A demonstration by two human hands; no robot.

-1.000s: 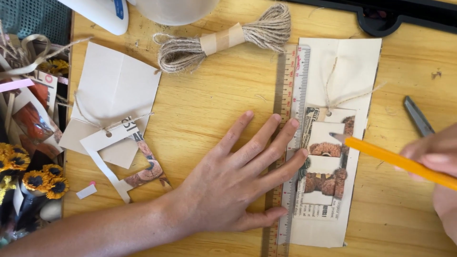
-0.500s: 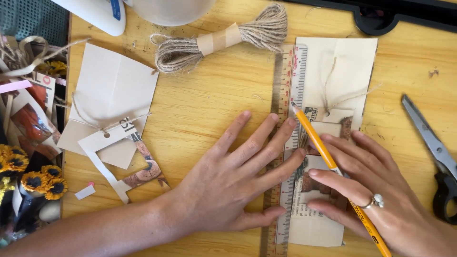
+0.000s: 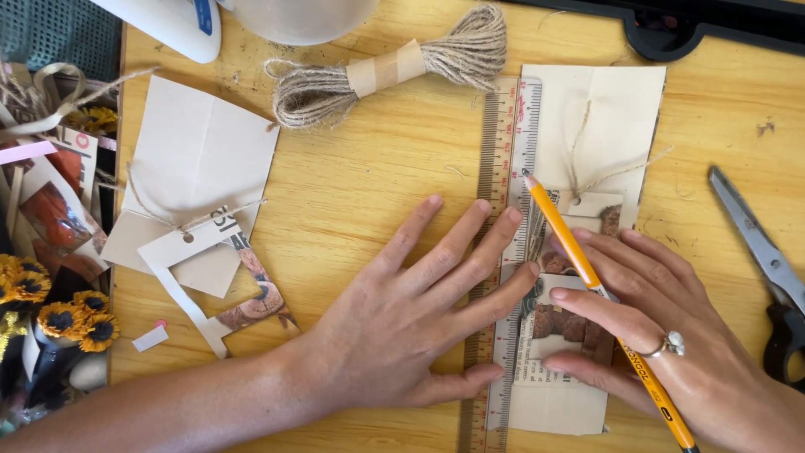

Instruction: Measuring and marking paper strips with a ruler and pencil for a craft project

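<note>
**Pencil tip meeting ruler edge on card**

Worktop [image 3: 377,168] of pale wood is carrying everything. Card [image 3: 604,109], a tall beige strip, is lying upright in the view at right, with a printed picture tag and a loop of string on top of it. Left hand [image 3: 411,327] is lying flat, palm down, fingers [image 3: 470,252] spread, their tips pressing on the ruler [image 3: 507,143], which is running along the card's left edge. Right hand [image 3: 671,335] is resting on the lower part of the card, fingers pinching the pencil [image 3: 579,252] while the others are lying stretched over the tag; a ring is showing on one finger. The pencil is slanting up to the left, its tip touching the card just beside the ruler. Scissors [image 3: 755,243] are lying near the right edge, apart from the hand. Twine [image 3: 386,71], a bundle with a paper band, is lying above the left hand. Folded paper and cut scraps [image 3: 201,168] are lying at left.
</note>
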